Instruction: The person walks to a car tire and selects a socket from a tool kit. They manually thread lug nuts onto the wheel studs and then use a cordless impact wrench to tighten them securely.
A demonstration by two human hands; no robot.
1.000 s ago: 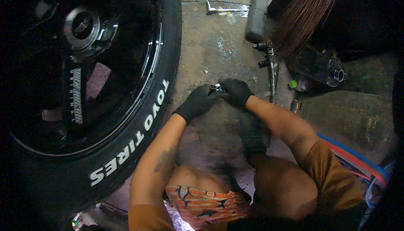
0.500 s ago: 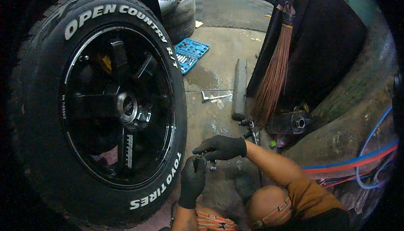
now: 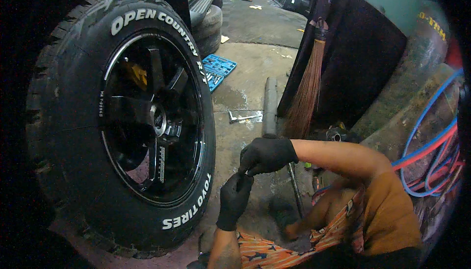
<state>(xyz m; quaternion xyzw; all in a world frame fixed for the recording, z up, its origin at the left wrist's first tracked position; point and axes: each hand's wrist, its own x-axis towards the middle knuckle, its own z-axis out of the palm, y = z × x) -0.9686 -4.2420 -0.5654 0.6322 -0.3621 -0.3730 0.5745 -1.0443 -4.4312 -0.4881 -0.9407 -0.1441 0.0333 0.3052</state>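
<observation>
Where fingertips of right hand (image 3: 269, 155) and left hand (image 3: 234, 202) met, both closed, small metal piece (image 3: 248, 173) sat pinched between them, mostly hidden. Likely light, stiff, slippery if oily; best held by its sides. Large wheel (image 3: 130, 110) stood close on left; L-shaped tool (image 3: 245, 118) lay on floor (image 3: 255, 68) ahead, blue case (image 3: 219, 66) beyond, broom (image 3: 307, 85) to right.

Right hand (image 3: 268, 156) now curled, view raised
</observation>
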